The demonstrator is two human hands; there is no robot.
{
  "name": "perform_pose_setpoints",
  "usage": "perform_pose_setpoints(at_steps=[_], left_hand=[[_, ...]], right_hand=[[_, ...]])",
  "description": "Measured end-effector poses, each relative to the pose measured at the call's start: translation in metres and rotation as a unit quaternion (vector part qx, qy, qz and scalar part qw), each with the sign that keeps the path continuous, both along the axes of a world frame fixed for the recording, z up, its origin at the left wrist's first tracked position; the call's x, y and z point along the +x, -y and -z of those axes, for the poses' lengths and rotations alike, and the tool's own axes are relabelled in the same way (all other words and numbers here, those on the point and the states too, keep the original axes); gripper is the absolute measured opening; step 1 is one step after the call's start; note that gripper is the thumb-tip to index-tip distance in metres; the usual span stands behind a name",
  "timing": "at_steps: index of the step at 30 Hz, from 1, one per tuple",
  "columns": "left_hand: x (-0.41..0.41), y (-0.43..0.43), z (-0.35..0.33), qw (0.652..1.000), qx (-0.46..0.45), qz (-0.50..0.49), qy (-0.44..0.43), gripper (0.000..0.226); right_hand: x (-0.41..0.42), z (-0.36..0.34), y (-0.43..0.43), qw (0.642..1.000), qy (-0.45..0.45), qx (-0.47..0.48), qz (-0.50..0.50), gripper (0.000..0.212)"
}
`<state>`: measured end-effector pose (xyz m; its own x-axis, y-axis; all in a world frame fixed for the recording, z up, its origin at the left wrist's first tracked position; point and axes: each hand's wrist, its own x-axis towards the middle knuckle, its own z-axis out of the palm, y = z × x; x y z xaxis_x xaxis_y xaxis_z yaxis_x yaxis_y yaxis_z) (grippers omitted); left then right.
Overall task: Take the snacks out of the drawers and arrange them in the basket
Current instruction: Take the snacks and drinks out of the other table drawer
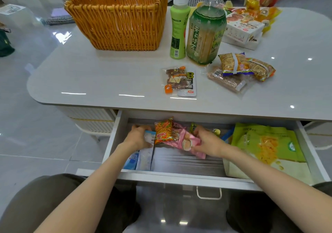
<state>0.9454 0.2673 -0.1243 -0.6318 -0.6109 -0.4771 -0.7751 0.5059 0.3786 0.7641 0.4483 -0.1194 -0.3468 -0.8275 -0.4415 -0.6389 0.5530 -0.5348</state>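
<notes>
One pale surface [107,81] carries one wicker basket [122,20] at its far left. Just beside the basket stand two capped bottles, the big tea bottle [204,35] and the slimmer green bottle [178,27]. One white box [242,31] sits behind them, and a heap of snack packets [239,67] lies nearer the edge, with one brown packet [179,81] apart from it. Below, one drawer [179,177] stands pulled out. It holds a large green bag [265,142] at the right and an orange packet [163,132] and a pink packet [186,141] mid-back. The left hand [138,137] curls around a white packet [149,137]; the right hand [208,142] pinches the pink packet.
</notes>
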Motion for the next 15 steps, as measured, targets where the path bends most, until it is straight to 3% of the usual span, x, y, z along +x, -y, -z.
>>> perform_pose_setpoints(at_steps=[6,11,15], left_hand=[[-0.006,0.001,-0.017,0.999,0.023,0.034,-0.023,0.051],[-0.013,-0.002,-0.044,0.994,0.016,0.103,-0.034,0.051],[-0.017,-0.009,-0.078,0.983,0.045,0.155,-0.091,0.034]], right_hand=[[-0.031,0.007,0.000,0.997,-0.045,0.031,0.058,0.039],[-0.037,0.016,-0.005,0.989,-0.060,0.108,0.083,0.049],[-0.037,0.019,-0.004,0.983,-0.098,0.117,0.103,0.057]])
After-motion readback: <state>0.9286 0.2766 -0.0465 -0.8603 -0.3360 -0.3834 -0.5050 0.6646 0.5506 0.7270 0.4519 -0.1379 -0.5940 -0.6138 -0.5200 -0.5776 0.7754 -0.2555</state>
